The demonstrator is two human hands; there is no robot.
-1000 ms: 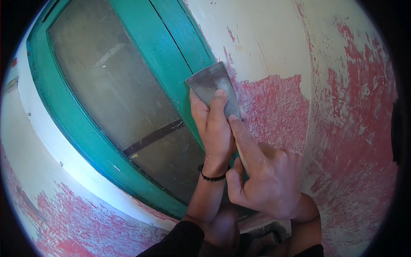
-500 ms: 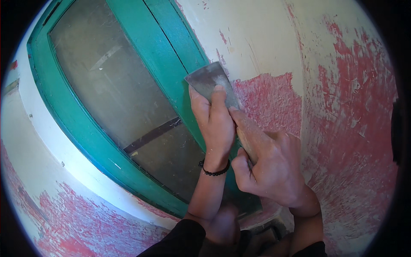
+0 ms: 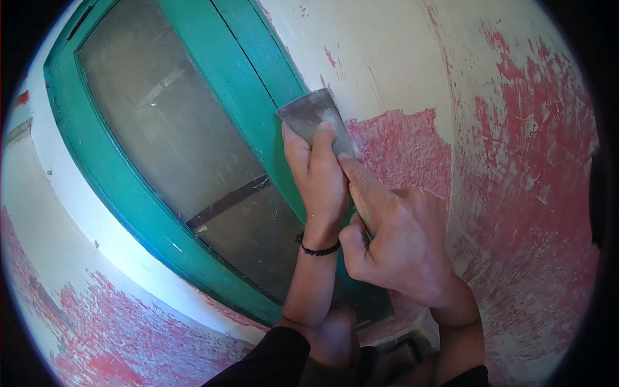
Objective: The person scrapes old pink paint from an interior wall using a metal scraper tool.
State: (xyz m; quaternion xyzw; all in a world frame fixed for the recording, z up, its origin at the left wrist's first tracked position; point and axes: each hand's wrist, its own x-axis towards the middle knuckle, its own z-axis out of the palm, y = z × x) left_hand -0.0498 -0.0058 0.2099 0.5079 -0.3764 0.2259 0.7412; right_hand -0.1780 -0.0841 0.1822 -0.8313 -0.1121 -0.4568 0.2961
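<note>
A paint scraper (image 3: 308, 108) with a wide grey metal blade is held tilted against the edge of a green wooden frame (image 3: 227, 80) and the wall beside it. My left hand (image 3: 316, 174), with a black bead bracelet at the wrist, grips the blade with its thumb lying along the face. My right hand (image 3: 406, 242) is wrapped round the handle below, its index finger stretched along toward the blade. Most of the handle is hidden in my right hand. Next to the blade, cream paint (image 3: 387, 64) borders a patch of bare reddish-pink wall (image 3: 406, 151).
A dusty glass pane (image 3: 155, 109) sits in the green frame on the left, crossed by a dark bar (image 3: 225, 205). White trim (image 3: 84, 193) curves along its outer side. More patchy pink and white wall (image 3: 529, 161) stands to the right beyond a corner.
The scraper and both hands have shifted slightly up and left in the picture; the wall has moved a little too. Both hands keep their grip.
</note>
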